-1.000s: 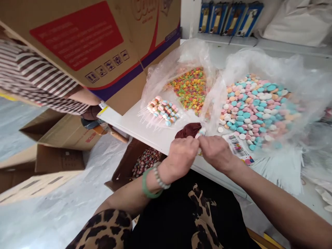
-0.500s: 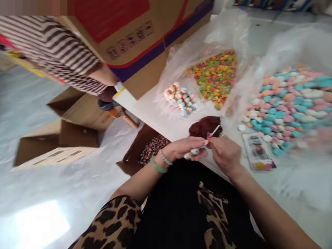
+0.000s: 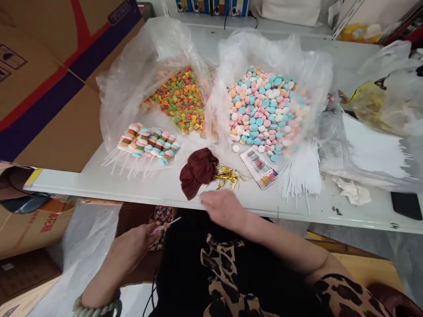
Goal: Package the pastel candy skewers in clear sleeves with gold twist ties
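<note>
Left hand has parted from the right and dropped below the near edge of the worktop, fingers closed round a candy stick at the open carton of colourful pieces: two-handed handling looks to have given way to one-handed placing. Its forearm angles forward and inward. Right hand, knuckles up and fingers curled, is at the near edge; can't tell whether it grips anything. Beyond it, gold ties beside maroon cloth; candy skewers toward the left edge; ring candies and pastel candies toward the far edge.
</note>
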Motion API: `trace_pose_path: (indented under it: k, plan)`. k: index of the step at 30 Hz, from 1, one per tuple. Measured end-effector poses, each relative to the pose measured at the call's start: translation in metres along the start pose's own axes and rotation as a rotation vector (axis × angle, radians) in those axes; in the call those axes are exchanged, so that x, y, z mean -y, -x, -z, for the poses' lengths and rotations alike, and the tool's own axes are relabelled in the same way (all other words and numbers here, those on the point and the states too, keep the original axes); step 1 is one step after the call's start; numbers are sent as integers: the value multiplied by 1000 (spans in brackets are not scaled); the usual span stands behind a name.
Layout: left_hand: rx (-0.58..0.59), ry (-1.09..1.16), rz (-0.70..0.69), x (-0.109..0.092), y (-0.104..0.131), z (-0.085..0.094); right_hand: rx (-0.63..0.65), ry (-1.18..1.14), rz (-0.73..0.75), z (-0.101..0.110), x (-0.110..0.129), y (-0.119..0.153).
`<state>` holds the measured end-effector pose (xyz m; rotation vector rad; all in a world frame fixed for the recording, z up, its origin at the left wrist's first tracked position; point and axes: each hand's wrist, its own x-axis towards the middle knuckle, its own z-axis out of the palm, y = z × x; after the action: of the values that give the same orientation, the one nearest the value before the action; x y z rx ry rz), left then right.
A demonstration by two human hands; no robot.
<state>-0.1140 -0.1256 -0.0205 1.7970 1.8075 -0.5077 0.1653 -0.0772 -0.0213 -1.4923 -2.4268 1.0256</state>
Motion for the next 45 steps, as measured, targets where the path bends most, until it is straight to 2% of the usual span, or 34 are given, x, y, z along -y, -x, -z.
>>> trace_pose_path:
  k: [1, 3, 4, 5, 7, 9, 13, 15, 17, 19, 21, 23, 25, 27, 29, 31, 34, 37, 40, 42, 45]
  plan:
    - [7, -80, 88, 6, -1, -4, -144, 108, -70, 10, -15, 6]
    - [-18, -187, 169, 10, -5, -8, -465, 275, -373, 29, -53, 17]
    - [-58, -183, 168, 7, -7, -8, -578, 339, -498, 38, -73, 21]
    - [-97, -139, 148, 2, -9, -6, -634, 380, -591, 45, -91, 24]
    - [-151, 24, 74, -16, -16, -1, -653, 385, -690, 52, -121, 27]
    - [-196, 196, -34, -41, -24, 7, -633, 299, -729, 54, -139, 27]
    - [-282, 498, -374, -98, -40, 22, -706, 115, -794, 51, -148, 25]
    - [-282, 609, -510, -125, -48, 27, -766, 69, -785, 52, -149, 27]
    - [-230, 699, -611, -149, -55, 29, -870, 52, -701, 55, -150, 31]
    - [-159, 802, -640, -172, -60, 30, -1024, 50, -586, 58, -148, 36]
    - [-97, 955, -597, -194, -64, 29, -1125, -47, -487, 59, -139, 40]
    - [-33, 1148, -546, -211, -67, 26, -1048, -299, -386, 56, -121, 39]
    - [16, 1336, -516, -219, -72, 23, -803, -606, -261, 48, -97, 34]
    - [-58, 1501, -447, -217, -79, 20, -578, -842, -166, 40, -73, 25]
    - [-202, 1591, -375, -205, -83, 19, -451, -1031, -141, 33, -54, 14]
    - [-292, 1645, -318, -187, -84, 21, -372, -1186, -180, 27, -41, 1]
    - [-290, 1776, -218, -161, -79, 24, -332, -1286, -245, 20, -28, -21]
    - [-254, 1857, -158, -138, -73, 26, -322, -1191, -243, 10, -13, -43]
    - [-272, 1915, -138, -109, -69, 26, -191, -1000, -161, 3, 7, -64]
    - [-317, 1990, -82, -83, -68, 25, -159, -828, -91, 2, 21, -80]
    - [-436, 2121, 23, -42, -66, 24, -177, -546, -42, -1, 41, -111]
